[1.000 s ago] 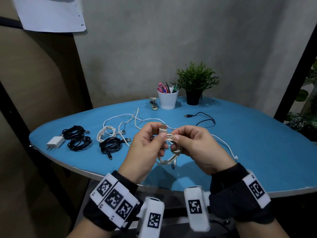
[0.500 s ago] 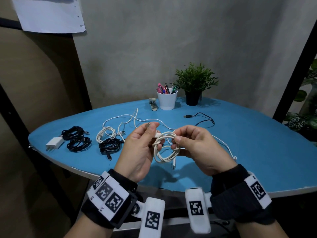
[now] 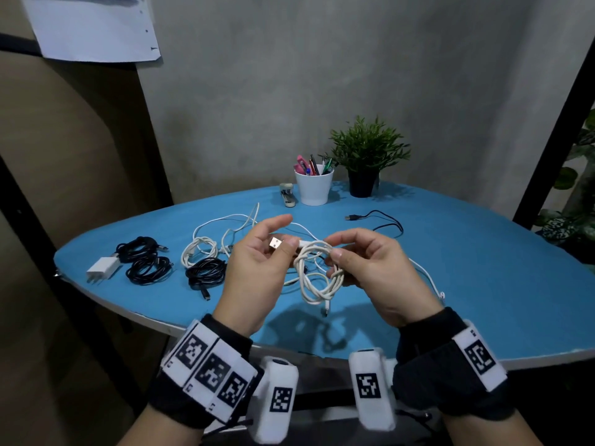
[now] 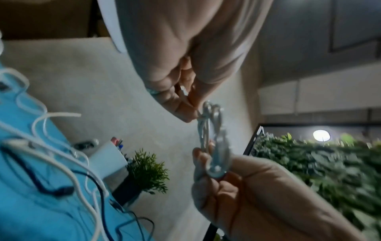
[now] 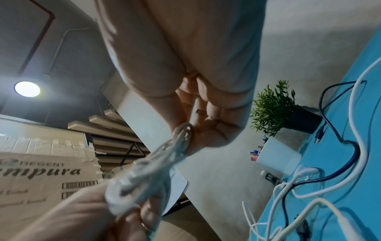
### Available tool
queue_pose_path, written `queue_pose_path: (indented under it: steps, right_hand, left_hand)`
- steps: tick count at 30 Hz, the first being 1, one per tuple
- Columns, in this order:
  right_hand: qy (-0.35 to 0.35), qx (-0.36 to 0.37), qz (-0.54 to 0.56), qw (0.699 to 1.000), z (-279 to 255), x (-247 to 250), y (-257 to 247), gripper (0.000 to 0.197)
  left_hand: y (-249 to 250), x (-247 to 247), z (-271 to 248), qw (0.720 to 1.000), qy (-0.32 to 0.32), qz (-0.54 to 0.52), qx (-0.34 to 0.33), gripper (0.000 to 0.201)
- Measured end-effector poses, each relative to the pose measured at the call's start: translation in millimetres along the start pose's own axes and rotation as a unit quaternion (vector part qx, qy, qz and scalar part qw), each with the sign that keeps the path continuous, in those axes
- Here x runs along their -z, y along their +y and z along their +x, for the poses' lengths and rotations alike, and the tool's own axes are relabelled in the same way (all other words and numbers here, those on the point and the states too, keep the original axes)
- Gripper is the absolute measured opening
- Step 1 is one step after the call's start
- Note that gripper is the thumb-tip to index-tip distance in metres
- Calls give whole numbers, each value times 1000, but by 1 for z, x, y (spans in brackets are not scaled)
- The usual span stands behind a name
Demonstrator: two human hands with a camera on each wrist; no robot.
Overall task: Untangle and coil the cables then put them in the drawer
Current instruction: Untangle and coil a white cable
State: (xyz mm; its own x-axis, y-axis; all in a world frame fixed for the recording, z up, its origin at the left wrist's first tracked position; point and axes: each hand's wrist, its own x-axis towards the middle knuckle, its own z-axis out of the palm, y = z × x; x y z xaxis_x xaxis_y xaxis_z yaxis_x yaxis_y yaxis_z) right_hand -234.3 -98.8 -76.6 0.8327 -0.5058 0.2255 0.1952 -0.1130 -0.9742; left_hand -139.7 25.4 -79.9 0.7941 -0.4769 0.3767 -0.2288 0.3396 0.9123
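A white cable coil (image 3: 317, 273) hangs above the blue table (image 3: 483, 284), near its front edge. My right hand (image 3: 333, 249) pinches the coil's top between thumb and fingers. My left hand (image 3: 283, 243) pinches the same cable just behind its USB plug (image 3: 276, 244), which points left. The small plug (image 3: 326, 310) at the other end dangles below the coil. In the left wrist view, the coil (image 4: 214, 138) stretches between the left hand's fingertips (image 4: 189, 114) and the right hand (image 4: 247, 187). The right wrist view shows the coil (image 5: 179, 138), blurred. No drawer is in view.
On the table's left lie two black coils (image 3: 145, 262), a white charger (image 3: 103, 268), a white coil (image 3: 199, 252) and another black coil (image 3: 206, 272). Loose white cable (image 3: 241, 220) and black cable (image 3: 376, 220) lie behind. A pen cup (image 3: 314, 188), plant (image 3: 367, 156) and stapler (image 3: 287, 196) stand at the back.
The USB plug, upright between both hands a second ago, now points left in my left hand. The hands have drawn slightly apart and the coil hangs looser.
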Motion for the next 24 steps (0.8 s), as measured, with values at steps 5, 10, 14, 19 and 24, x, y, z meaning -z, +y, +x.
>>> queue_pose_path:
  steps: [5, 10, 14, 19, 24]
  right_hand:
    - [-1, 22, -26, 999, -1, 0, -2, 18]
    - [8, 31, -74, 997, 2, 0, -4, 16]
    - [55, 45, -88, 994, 4, 1, -1, 17]
    - [103, 52, -116, 987, 6, 3, 3, 13]
    - [134, 55, -158, 977, 5, 2, 7, 11]
  left_hand:
    - [0, 1, -1, 1000, -8, 14, -2, 19]
    - [-3, -3, -3, 999, 10, -33, 27, 19]
    - [-4, -6, -4, 977, 35, -186, 96, 29]
    - [-5, -9, -5, 965, 37, -235, 113, 28]
    - [-10, -12, -7, 991, 76, -111, 26, 18]
